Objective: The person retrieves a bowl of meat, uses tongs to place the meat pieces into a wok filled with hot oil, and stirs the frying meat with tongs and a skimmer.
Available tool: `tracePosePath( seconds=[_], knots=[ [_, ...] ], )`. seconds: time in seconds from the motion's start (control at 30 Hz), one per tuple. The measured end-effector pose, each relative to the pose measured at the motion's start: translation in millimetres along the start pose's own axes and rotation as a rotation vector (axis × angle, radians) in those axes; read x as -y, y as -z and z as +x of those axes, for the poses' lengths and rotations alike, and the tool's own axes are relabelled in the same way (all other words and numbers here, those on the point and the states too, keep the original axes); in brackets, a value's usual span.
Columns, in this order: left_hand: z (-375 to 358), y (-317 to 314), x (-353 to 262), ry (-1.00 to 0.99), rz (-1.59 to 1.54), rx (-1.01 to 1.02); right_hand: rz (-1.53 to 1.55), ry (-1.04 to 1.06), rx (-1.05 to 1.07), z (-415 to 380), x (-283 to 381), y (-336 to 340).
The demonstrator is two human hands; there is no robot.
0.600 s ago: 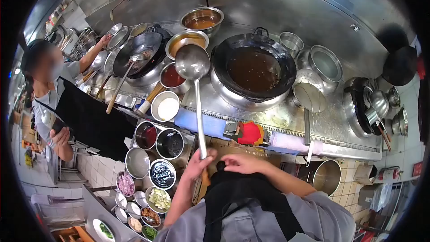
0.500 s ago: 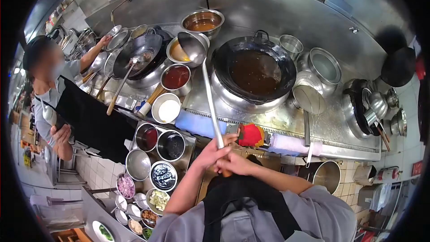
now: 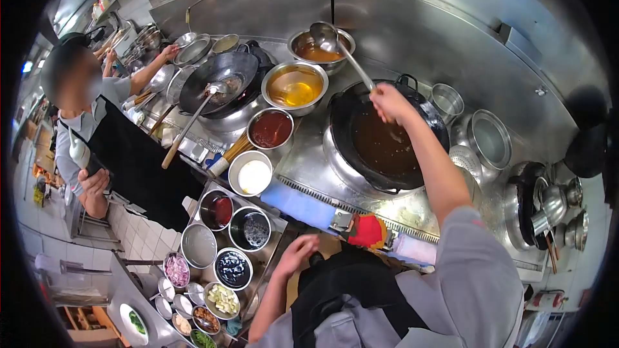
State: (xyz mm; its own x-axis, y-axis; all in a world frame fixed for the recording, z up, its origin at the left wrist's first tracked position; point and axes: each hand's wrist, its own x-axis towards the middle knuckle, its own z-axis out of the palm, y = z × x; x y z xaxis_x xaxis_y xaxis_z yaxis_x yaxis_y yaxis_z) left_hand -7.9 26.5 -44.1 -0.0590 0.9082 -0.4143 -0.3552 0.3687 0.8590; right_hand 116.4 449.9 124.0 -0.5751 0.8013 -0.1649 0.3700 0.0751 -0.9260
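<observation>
My right hand (image 3: 389, 102) is stretched out over the big black wok (image 3: 384, 139) of dark brown liquid and grips the long handle of a steel ladle (image 3: 325, 36). The ladle's bowl dips into the far steel bowl (image 3: 320, 49) of brownish liquid at the back of the stove. My left hand (image 3: 298, 252) hangs low near my black apron, by the counter's front edge, fingers loosely apart and holding nothing.
A bowl of yellow oil (image 3: 294, 86), a red sauce bowl (image 3: 271, 128) and a white powder bowl (image 3: 251, 173) stand left of the wok. Several seasoning tubs (image 3: 232, 219) sit below. A person in a black apron (image 3: 109, 148) works at a second wok (image 3: 219, 80) on the left.
The ladle passed from my left hand to my right, which reached forward over the wok; its bowl moved from the yellow-oil bowl to the far bowl. My left hand dropped to the counter edge.
</observation>
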Motion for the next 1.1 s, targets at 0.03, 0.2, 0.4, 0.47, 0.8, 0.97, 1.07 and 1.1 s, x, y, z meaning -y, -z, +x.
tracePosePath(
  seconds=[0.03,0.2,0.4,0.47,0.8,0.97,1.07,1.1],
  knots=[
    [-14,12,29,0.036,-0.036,-0.095,-0.054,0.024,-0.036,35,-2,1],
    [-105,31,147,0.322,-0.173,-0.683,-0.304,-0.127,-0.055,164,10,-23],
    [-186,13,255,0.297,-0.59,-0.848,0.941,-0.465,0.017,233,25,-41],
    [-211,35,334,0.03,-0.998,-0.605,1.551,-0.633,0.024,233,38,-31],
    [-160,46,230,0.277,-0.305,-0.704,1.879,-0.232,0.257,187,51,25],
    [-129,84,211,0.467,-0.173,-0.599,1.862,-0.059,0.181,119,81,54],
    [-109,91,200,0.476,-0.013,-0.487,1.852,0.001,0.219,83,90,68],
    [-104,93,196,0.468,0.1,-0.425,1.851,0.004,0.196,69,94,70]
  ],
)
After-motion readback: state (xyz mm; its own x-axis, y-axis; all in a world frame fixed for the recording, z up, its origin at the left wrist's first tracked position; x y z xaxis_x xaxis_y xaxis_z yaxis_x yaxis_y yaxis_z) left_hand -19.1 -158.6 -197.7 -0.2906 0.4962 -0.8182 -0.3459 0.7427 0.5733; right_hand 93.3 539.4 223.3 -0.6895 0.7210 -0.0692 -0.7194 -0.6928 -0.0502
